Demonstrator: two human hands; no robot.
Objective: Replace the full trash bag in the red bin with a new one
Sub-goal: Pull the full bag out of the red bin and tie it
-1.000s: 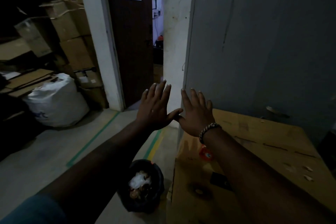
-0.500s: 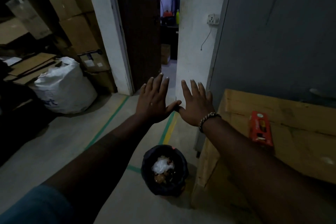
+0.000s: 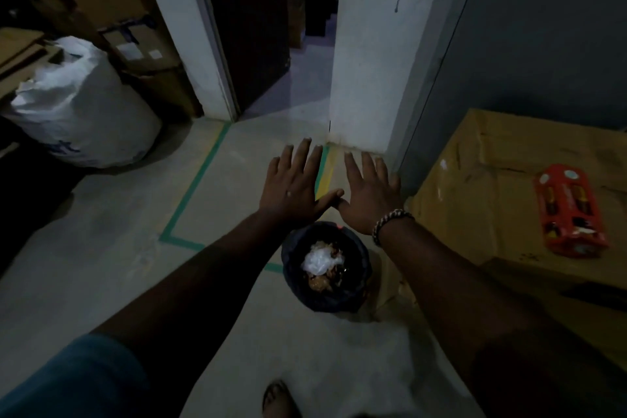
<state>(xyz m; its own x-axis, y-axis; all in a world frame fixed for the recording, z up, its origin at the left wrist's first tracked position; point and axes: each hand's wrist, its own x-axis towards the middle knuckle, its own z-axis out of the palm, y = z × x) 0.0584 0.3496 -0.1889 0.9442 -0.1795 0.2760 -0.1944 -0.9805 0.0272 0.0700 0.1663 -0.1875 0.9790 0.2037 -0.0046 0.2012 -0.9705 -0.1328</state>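
A small bin (image 3: 327, 295) stands on the floor beside a cardboard box, lined with a dark trash bag (image 3: 295, 276); only a sliver of red rim shows at its top. White crumpled plastic and brownish scraps fill it. Both my arms stretch forward above it. My left hand (image 3: 293, 188) and my right hand (image 3: 368, 195) are held flat, palms down, fingers straight, thumbs touching, in the air just beyond the bin. Neither holds anything. A beaded bracelet circles my right wrist.
A large cardboard box (image 3: 492, 200) on the right carries an orange-red packet (image 3: 570, 210). A full white sack (image 3: 78, 108) and stacked cartons sit at left. An open doorway (image 3: 305, 44) lies ahead, past green floor tape (image 3: 196, 180). My sandalled foot (image 3: 280, 399) shows below.
My view has tilted down and moved closer, so the bin now sits more central, under my wrists. Both hands stay flat, thumbs together, in the same pose.
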